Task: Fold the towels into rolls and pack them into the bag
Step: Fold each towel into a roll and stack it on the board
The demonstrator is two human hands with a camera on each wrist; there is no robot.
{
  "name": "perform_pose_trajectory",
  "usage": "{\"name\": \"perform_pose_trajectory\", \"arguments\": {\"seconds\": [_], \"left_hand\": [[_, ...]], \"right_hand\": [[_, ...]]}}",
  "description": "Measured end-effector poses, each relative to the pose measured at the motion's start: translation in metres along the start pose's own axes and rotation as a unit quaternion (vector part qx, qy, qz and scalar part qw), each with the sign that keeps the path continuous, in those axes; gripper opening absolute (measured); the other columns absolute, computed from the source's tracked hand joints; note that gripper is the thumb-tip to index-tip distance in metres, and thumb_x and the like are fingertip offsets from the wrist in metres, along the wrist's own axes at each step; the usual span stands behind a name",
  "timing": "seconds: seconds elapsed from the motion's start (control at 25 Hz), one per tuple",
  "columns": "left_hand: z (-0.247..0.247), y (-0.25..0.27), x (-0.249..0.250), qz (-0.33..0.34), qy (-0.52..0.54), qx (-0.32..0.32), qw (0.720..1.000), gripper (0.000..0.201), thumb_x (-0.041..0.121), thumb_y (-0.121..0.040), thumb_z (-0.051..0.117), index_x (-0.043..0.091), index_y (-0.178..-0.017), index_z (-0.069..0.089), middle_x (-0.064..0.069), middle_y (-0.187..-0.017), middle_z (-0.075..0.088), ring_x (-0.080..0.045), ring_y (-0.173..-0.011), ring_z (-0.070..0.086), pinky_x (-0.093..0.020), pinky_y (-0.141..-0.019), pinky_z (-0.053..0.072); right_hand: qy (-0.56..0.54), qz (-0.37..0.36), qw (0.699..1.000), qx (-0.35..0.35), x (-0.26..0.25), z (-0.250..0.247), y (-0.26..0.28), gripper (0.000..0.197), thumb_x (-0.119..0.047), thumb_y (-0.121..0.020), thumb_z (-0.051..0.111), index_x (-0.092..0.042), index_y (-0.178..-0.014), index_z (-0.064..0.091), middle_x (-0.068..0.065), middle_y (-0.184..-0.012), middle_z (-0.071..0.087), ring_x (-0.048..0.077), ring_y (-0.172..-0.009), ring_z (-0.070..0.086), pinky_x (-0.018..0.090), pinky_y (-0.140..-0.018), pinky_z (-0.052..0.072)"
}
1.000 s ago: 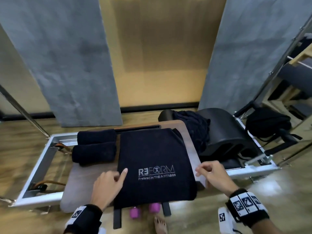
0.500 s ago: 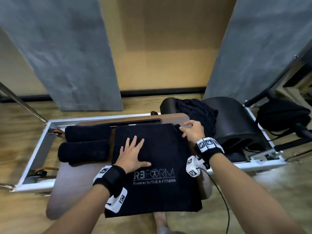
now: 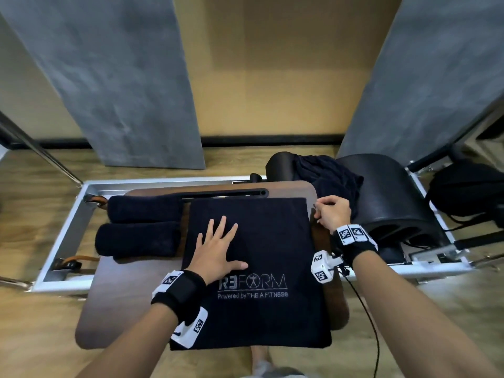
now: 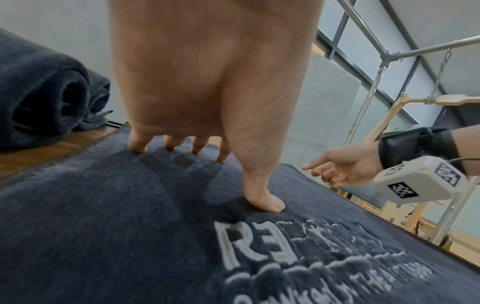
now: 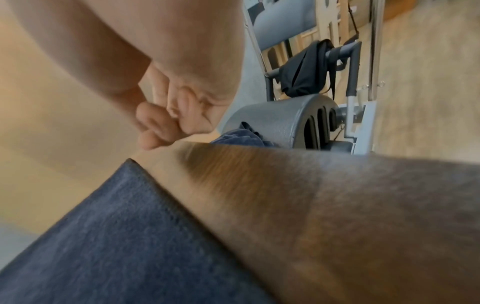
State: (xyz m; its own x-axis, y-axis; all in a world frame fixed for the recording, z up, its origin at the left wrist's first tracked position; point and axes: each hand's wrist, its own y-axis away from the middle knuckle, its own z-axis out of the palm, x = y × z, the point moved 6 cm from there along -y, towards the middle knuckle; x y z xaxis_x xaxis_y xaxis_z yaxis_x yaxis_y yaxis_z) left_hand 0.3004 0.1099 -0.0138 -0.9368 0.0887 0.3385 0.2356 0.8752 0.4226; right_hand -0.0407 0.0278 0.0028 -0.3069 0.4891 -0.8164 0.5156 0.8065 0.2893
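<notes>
A dark navy towel [image 3: 261, 241] with a REFORM logo lies spread flat on the brown board [image 3: 122, 304]. My left hand [image 3: 218, 246] presses flat on the towel's middle with fingers spread; in the left wrist view its fingertips [image 4: 265, 202] dent the towel [image 4: 130, 226]. My right hand [image 3: 331, 214] hovers at the towel's far right corner with fingers curled and nothing held; the right wrist view shows a small gap between those fingers [image 5: 155, 131] and the corner [image 5: 130, 162]. Two rolled towels [image 3: 144, 211] [image 3: 139, 238] lie left of the flat one. The black bag [image 3: 463, 192] hangs at the right.
A heap of unrolled dark towels [image 3: 330, 175] sits behind the board against a black padded barrel [image 3: 387, 192]. A metal frame [image 3: 62, 233] surrounds the board. Grey panels and wooden floor lie beyond. A cable [image 3: 365, 309] trails from my right wrist.
My left hand slid from the towel's near left edge to its middle and lies flat. My right hand went from the near right edge to the far right corner, which now lies square.
</notes>
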Motion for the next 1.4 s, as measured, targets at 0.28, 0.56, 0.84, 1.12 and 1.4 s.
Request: {"name": "perform_pose_trajectory", "arguments": {"seconds": [0.28,0.56,0.84,1.12,1.4], "left_hand": [[0.014,0.059,-0.004,0.093,0.035,0.145,0.985,0.065,0.054,-0.102,0.06,0.03,-0.159,0.04,0.004,-0.163,0.031,-0.018,-0.157,0.021,-0.05,-0.129,0.022],[0.063,0.137,-0.023,0.154,0.015,0.173,0.973,0.075,0.088,-0.086,0.052,0.035,-0.139,0.048,0.013,-0.147,0.039,-0.013,-0.147,0.036,-0.046,-0.128,0.021],[0.083,0.164,-0.036,0.163,-0.109,0.104,0.975,0.111,0.015,-0.087,0.074,0.028,-0.17,0.001,0.008,-0.177,-0.009,-0.012,-0.162,-0.017,-0.042,-0.133,0.0],[0.065,0.187,-0.037,0.195,0.067,0.146,0.968,0.038,0.004,-0.09,0.067,0.022,-0.123,0.061,0.006,-0.164,0.038,-0.011,-0.159,0.025,-0.036,-0.133,0.013],[0.045,0.177,-0.045,0.168,0.09,0.201,0.961,0.013,0.013,-0.102,0.066,0.022,-0.111,0.071,0.016,-0.11,0.059,-0.01,-0.105,0.057,-0.03,-0.091,0.039]], "right_hand": [[-0.01,-0.107,0.979,-0.172,0.022,-0.002,0.102,0.008,-0.003,-0.09,0.077,-0.008,-0.087,0.072,0.015,-0.073,0.073,0.021,-0.05,0.061,0.026,-0.042,0.045],[0.198,-0.338,0.894,-0.218,0.072,-0.004,0.227,0.035,-0.037,-0.083,0.087,-0.024,-0.112,0.074,-0.006,-0.144,0.06,0.011,-0.138,0.05,0.03,-0.115,0.04],[0.462,-0.381,0.783,-0.169,0.118,0.008,0.266,0.109,-0.037,-0.081,0.079,-0.027,-0.167,0.012,0.003,-0.175,-0.007,0.025,-0.162,-0.008,0.05,-0.131,0.006],[0.306,-0.468,0.826,-0.069,0.106,-0.026,0.276,0.044,0.01,-0.065,0.076,-0.008,-0.105,0.075,0.012,-0.122,0.069,0.033,-0.113,0.068,0.038,-0.101,0.042],[0.156,-0.378,0.907,-0.104,0.086,-0.042,0.24,0.027,0.002,-0.097,0.062,-0.017,-0.115,0.072,-0.006,-0.108,0.073,0.01,-0.099,0.067,0.023,-0.093,0.05]]}}
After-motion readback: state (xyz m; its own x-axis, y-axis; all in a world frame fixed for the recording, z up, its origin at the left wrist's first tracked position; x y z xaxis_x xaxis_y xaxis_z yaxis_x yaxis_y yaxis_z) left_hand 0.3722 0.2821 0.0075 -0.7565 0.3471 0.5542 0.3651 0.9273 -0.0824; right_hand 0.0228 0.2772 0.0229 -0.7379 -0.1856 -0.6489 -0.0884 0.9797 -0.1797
